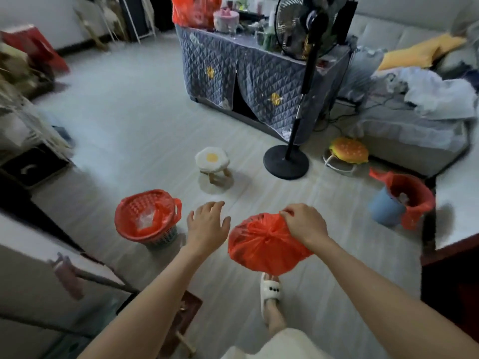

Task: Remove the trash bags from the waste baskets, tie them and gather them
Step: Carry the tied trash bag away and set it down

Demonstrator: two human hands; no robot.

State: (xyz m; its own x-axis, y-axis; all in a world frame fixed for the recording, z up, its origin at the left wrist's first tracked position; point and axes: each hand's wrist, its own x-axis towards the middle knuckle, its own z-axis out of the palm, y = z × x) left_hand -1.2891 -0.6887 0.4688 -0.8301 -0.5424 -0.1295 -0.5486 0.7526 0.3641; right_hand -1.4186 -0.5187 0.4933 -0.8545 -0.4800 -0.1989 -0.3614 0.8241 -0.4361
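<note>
At six o'clock, keep right hand pinching tied red bag; send spread, empty left hand toward nine-o'clock lined basket.

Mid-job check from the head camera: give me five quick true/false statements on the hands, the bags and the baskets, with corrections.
1. The right hand grips the tied red bag. True.
2. The left hand also holds that bag. False: it is open, fingers spread, apart from the bag.
3. The mesh basket on the left has no bag in it. False: a red liner still sits in it.
4. The blue waste basket on the right still has its red bag. True.
5. The egg-shaped stool lies tipped over. False: it stands upright on its legs.
</note>
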